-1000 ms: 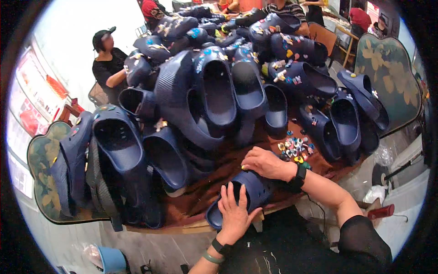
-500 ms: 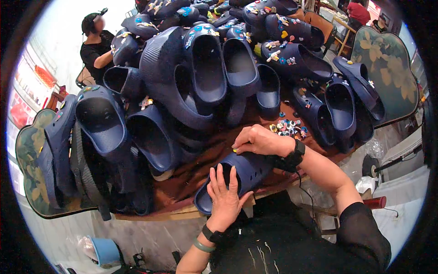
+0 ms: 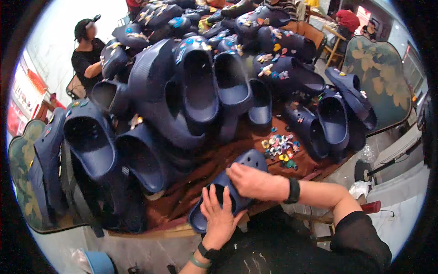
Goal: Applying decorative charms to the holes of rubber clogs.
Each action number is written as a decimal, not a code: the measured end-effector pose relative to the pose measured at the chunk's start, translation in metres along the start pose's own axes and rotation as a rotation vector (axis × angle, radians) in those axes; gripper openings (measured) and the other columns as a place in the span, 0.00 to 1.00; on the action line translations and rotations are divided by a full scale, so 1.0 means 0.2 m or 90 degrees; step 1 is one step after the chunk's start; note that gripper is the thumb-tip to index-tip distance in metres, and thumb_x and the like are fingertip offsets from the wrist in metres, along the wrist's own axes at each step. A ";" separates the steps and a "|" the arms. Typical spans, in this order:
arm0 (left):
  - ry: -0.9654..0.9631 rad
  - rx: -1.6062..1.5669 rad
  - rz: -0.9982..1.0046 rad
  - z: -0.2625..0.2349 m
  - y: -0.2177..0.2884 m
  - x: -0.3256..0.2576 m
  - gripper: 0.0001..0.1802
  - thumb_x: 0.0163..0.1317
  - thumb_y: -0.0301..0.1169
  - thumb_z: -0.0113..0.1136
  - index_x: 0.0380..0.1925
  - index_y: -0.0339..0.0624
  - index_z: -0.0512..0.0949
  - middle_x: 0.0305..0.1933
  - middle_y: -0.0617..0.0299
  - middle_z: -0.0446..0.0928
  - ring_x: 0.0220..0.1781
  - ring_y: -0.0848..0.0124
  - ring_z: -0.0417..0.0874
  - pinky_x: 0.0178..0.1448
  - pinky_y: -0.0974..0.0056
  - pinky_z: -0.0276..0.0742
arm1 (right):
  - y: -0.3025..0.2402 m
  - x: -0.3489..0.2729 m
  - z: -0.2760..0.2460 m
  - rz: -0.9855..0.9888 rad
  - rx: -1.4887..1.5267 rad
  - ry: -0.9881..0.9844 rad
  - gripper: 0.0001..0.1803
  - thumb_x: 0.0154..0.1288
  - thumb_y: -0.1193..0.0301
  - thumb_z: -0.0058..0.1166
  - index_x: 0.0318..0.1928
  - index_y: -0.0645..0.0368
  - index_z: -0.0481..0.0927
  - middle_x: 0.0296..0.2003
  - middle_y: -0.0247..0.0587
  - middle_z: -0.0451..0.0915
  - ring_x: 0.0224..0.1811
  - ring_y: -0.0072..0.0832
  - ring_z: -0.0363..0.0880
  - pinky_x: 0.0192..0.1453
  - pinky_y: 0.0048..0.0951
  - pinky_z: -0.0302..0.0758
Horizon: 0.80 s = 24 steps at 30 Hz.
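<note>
A navy clog [image 3: 250, 159] lies near the table's front edge, its holed toe pointing away to the right. My left hand [image 3: 220, 220] rests over the foot opening, fingers spread and stretched out, thumb by the near rim. At the strap side of the upper, my right hand [image 3: 258, 181] is closed in a pinch, fingertips against the clog. The small yellow charm that showed between those fingertips a moment ago is hidden now. Beyond the toe sits a loose pile of colourful shoe charms [image 3: 279, 147], a green one lying at its near side.
Many navy clogs [image 3: 200, 86], several with charms fitted, are heaped on the brown cloth [image 3: 175, 208]. Padded chair backs [image 3: 378, 77] flank the table. A co-worker [image 3: 86, 59] stands at the far left. A blue bucket [image 3: 99, 262] is on the floor at lower left.
My right hand has come down from above the clog to its upper, near the opening. The clog's toe holes now show beyond the hand. The whole view has shifted slightly.
</note>
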<state>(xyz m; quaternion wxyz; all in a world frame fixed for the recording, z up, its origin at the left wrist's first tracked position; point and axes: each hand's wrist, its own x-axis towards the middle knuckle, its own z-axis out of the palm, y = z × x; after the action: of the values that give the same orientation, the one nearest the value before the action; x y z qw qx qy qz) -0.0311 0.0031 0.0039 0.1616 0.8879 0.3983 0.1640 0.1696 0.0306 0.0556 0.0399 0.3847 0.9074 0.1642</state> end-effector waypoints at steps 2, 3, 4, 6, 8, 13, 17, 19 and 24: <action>0.009 -0.011 -0.015 -0.01 -0.01 -0.05 0.54 0.55 0.49 0.71 0.73 0.42 0.50 0.76 0.33 0.43 0.77 0.34 0.44 0.69 0.34 0.50 | -0.04 0.03 0.00 0.004 -0.021 0.013 0.18 0.49 0.69 0.54 0.37 0.73 0.83 0.44 0.51 0.76 0.48 0.40 0.72 0.56 0.32 0.73; -0.006 -0.011 -0.013 0.00 0.00 -0.04 0.57 0.53 0.49 0.72 0.74 0.41 0.48 0.76 0.34 0.40 0.78 0.34 0.41 0.69 0.32 0.49 | -0.02 0.02 -0.01 0.018 0.061 0.011 0.18 0.50 0.69 0.54 0.36 0.72 0.82 0.43 0.49 0.76 0.47 0.40 0.72 0.54 0.31 0.74; -0.023 -0.004 -0.016 0.01 0.01 -0.03 0.59 0.51 0.49 0.74 0.74 0.40 0.46 0.77 0.34 0.37 0.79 0.34 0.37 0.70 0.30 0.49 | 0.01 0.00 0.00 0.029 0.146 0.014 0.17 0.50 0.69 0.54 0.36 0.72 0.82 0.43 0.47 0.75 0.47 0.39 0.72 0.53 0.31 0.74; 0.014 -0.007 0.029 0.05 0.01 -0.02 0.60 0.53 0.50 0.73 0.74 0.41 0.44 0.78 0.35 0.37 0.79 0.35 0.38 0.70 0.30 0.49 | 0.07 -0.04 0.07 0.128 0.300 0.136 0.19 0.47 0.75 0.57 0.43 0.67 0.80 0.43 0.42 0.76 0.47 0.38 0.73 0.46 0.33 0.78; 0.022 -0.019 0.040 0.06 0.04 0.00 0.59 0.54 0.49 0.73 0.74 0.41 0.44 0.78 0.35 0.37 0.79 0.35 0.38 0.70 0.31 0.48 | 0.10 -0.08 0.11 0.158 0.327 0.193 0.19 0.45 0.77 0.60 0.42 0.63 0.79 0.39 0.43 0.75 0.47 0.40 0.72 0.45 0.33 0.78; 0.021 0.003 -0.010 0.02 0.00 0.02 0.57 0.56 0.51 0.70 0.74 0.41 0.46 0.78 0.38 0.40 0.79 0.38 0.41 0.70 0.32 0.50 | 0.28 -0.17 0.18 0.218 0.356 0.394 0.08 0.58 0.73 0.59 0.39 0.58 0.80 0.39 0.44 0.79 0.45 0.45 0.79 0.47 0.42 0.78; 0.061 -0.054 -0.050 0.02 0.00 0.07 0.63 0.52 0.49 0.74 0.75 0.38 0.41 0.78 0.36 0.37 0.80 0.39 0.38 0.71 0.32 0.47 | 0.46 -0.51 0.27 0.520 0.408 0.261 0.04 0.59 0.73 0.59 0.34 0.60 0.81 0.34 0.45 0.80 0.40 0.46 0.80 0.43 0.41 0.77; 0.046 -0.093 -0.109 0.00 -0.01 0.09 0.68 0.49 0.54 0.74 0.75 0.33 0.38 0.80 0.37 0.32 0.81 0.42 0.33 0.76 0.36 0.39 | 0.47 -0.56 0.32 0.517 0.392 0.210 0.03 0.61 0.75 0.58 0.34 0.60 0.82 0.34 0.46 0.80 0.39 0.46 0.80 0.43 0.40 0.76; 0.001 -0.048 -0.128 -0.04 0.01 0.06 0.67 0.48 0.57 0.73 0.73 0.29 0.42 0.78 0.32 0.35 0.80 0.38 0.36 0.76 0.36 0.39 | 0.41 -0.45 0.42 0.490 0.308 0.235 0.09 0.58 0.75 0.54 0.40 0.58 0.80 0.36 0.51 0.77 0.39 0.53 0.79 0.42 0.50 0.77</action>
<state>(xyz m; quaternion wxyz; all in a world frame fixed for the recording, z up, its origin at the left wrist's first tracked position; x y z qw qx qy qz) -0.0254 0.0116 0.0138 0.2099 0.8365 0.4794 0.1622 0.3055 0.0415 -0.0025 -0.2757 0.6549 0.7034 0.0172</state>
